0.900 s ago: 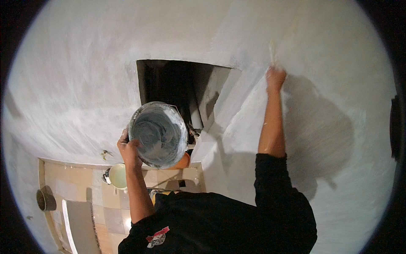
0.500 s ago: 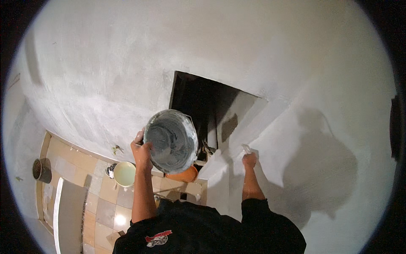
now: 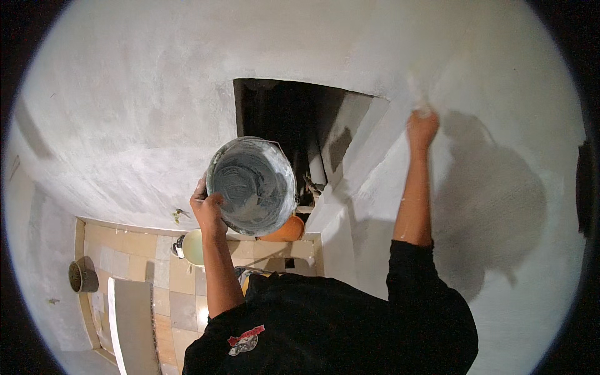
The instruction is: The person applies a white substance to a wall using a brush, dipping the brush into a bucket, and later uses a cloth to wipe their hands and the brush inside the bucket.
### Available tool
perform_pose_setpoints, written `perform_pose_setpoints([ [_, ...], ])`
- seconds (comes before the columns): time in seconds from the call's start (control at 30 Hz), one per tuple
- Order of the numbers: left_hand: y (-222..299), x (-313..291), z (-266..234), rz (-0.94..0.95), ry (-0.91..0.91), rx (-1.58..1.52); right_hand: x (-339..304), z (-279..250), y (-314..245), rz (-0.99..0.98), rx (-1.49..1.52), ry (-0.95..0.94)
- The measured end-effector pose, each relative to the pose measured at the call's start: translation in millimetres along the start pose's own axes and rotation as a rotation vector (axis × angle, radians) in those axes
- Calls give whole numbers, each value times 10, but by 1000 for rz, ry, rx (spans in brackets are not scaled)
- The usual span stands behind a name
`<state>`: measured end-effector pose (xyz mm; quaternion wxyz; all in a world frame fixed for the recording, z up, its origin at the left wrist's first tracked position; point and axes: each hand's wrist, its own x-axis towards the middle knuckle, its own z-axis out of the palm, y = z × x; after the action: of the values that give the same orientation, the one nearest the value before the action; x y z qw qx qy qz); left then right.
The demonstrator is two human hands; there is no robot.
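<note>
My left hand point(image 3: 209, 205) grips the rim of a dark bucket point(image 3: 247, 187), thumb inside and fingers outside. The bucket is tilted so that its inside shows, smeared with whitish-grey paste. A thin wire handle rests against its far right side. My right hand point(image 3: 423, 128) is raised against the white wall point(image 3: 375, 206) on the right, closed around a small pale tool point(image 3: 423, 101). Motion blurs that tool, and its kind cannot be made out. Beyond the bucket, a dark rectangular opening point(image 3: 281, 109) cuts into the wall.
Below on the tiled floor point(image 3: 162, 275) stand a pale basin point(image 3: 193, 247) of light liquid, an orange tub point(image 3: 284, 229) and a dark pot point(image 3: 83, 277). A low white partition point(image 3: 134, 325) rises at lower left. A small tap point(image 3: 179, 215) juts from the wall.
My right hand has moved up and a little right along the wall with the pale tool. The bucket stays in my left hand. The whole view has shifted slightly.
</note>
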<state>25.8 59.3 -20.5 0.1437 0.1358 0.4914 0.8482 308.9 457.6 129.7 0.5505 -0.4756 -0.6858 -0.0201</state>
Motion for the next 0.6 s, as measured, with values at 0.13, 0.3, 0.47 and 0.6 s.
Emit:
perform_pose_setpoints([
  [0.13, 28, -32, 87, 10, -16, -33, -1125, 662, 752, -76, -106, -92],
  [0.3, 46, -38, -74, 50, 6, -66, -1811, 692, 887, 212, -146, -553],
  [0.47, 27, 53, 81, 22, 9, -16, -798, 476, 570, 13, -228, -257],
  [0.6, 64, 145, 65, -1, 10, -35, -109, -66, -408, 44, 5, -51],
])
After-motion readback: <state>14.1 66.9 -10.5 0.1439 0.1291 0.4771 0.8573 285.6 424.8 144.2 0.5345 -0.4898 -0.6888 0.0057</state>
